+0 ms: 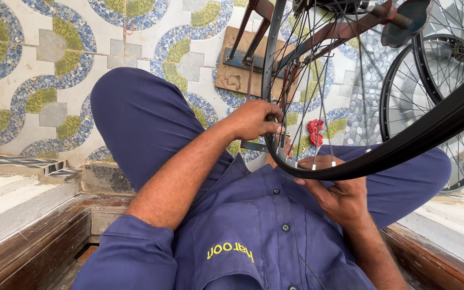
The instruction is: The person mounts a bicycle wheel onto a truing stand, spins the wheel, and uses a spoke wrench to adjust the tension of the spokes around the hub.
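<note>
- Bicycle wheel (318, 86) stands upright in a stand over the person's lap, its dark rim (398, 150) lowest just above the blue shirt; it looks stiff and fairly light, with thin spokes (322, 107) likely to bend if gripped.
- Left hand (253, 119) pinches a spoke just beside the rim's left edge, fingers closed.
- Right hand (335, 188) cups the rim's bottom edge from below, thumb over it.
- Rim offers the firmest hold.
- More wheels (430, 75) lean at far right.
</note>
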